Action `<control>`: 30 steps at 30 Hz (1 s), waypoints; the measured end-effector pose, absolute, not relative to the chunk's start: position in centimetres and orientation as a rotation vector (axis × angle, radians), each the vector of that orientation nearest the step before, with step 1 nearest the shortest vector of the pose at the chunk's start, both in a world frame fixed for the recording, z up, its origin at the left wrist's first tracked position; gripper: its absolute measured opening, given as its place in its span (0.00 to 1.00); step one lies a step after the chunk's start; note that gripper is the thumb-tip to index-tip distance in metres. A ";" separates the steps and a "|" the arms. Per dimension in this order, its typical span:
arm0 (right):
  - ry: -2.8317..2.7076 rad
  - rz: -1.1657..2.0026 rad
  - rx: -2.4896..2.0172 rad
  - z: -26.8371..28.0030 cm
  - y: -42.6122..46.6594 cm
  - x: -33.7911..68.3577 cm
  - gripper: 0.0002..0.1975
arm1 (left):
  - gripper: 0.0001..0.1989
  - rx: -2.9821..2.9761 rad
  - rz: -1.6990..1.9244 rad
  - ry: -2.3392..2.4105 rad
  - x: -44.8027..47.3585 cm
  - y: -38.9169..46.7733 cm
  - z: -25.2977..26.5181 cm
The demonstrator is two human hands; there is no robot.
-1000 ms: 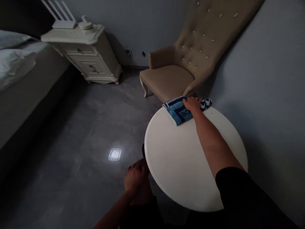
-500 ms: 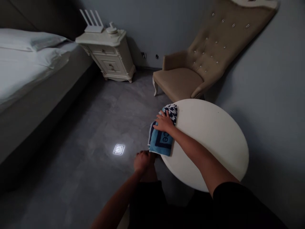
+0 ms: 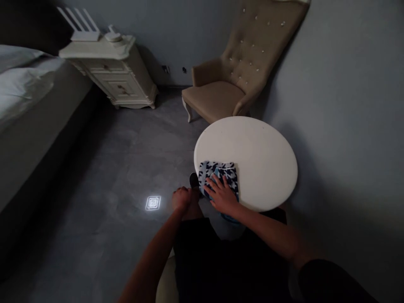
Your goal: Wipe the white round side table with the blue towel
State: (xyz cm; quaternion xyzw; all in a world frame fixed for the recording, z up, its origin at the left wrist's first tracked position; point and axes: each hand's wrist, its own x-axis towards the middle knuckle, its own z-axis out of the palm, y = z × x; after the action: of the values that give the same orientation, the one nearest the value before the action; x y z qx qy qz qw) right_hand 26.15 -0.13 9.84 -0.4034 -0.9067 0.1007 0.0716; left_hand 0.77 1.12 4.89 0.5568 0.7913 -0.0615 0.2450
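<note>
My right hand [image 3: 223,198] lies flat, fingers spread, on a folded towel [image 3: 232,171] with a dark blue and white houndstooth pattern. The towel rests at the near left edge of a round white table [image 3: 259,155]; a bright blue part of it shows below my wrist, past the rim. My left hand [image 3: 182,198] is closed with its fingers curled, resting at my bare knee [image 3: 193,210], left of the table. The tips of its fingers are hard to make out.
Behind the table stands a tan tufted armchair [image 3: 214,99]. A white nightstand [image 3: 110,80] carries a router [image 3: 85,35] and a small white device [image 3: 113,35]. A bed [image 3: 47,97] runs along the left. A square light patch [image 3: 153,203] glows on the grey floor.
My right hand and the towel have moved toward me along the table's left side. More houndstooth and less bright blue shows now. The view has shifted; my left hand stays at the knee.
</note>
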 end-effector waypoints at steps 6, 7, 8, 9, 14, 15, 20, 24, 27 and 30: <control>-2.544 0.079 -1.440 7.0 -7.8 34.9 0.38 | 0.29 1.530 -0.135 2.142 1.3 1.2 3.9; -2.498 0.039 -1.466 6.4 -8.6 36.3 0.37 | 0.29 1.544 -0.138 2.138 1.4 1.2 3.8; -2.450 0.001 -1.487 5.8 -9.3 37.6 0.36 | 0.29 1.555 -0.139 2.135 1.5 1.3 3.8; -2.403 -0.031 -1.507 5.2 -9.9 38.8 0.34 | 0.29 1.561 -0.140 2.137 1.6 1.3 3.7; -2.134 -0.099 -1.717 4.1 -10.4 43.0 0.30 | 0.30 1.560 -0.151 2.140 1.8 1.6 3.8; -2.062 -0.108 -1.772 4.1 -10.2 43.6 0.29 | 0.30 1.559 -0.163 2.137 1.9 1.7 3.8; -1.830 -0.102 -1.895 4.7 -8.3 46.4 0.31 | 0.30 1.521 -0.217 2.146 2.4 2.3 4.0; -1.729 -0.091 -1.967 4.5 -6.8 48.9 0.33 | 0.29 1.524 -0.231 2.135 3.0 2.8 4.2; -1.663 -0.064 -2.059 4.2 -5.3 51.3 0.34 | 0.29 1.506 -0.262 2.129 3.3 3.2 4.5; -1.588 0.001 -2.135 4.0 -2.9 54.3 0.35 | 0.30 1.492 -0.271 2.119 3.6 3.5 4.8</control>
State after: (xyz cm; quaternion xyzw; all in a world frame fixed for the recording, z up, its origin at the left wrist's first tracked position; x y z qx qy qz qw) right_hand 54.29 -2.90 4.00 -0.7792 -0.5798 0.0003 0.2380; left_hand 3.57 3.51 4.77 0.5522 0.7841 -0.1004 0.2648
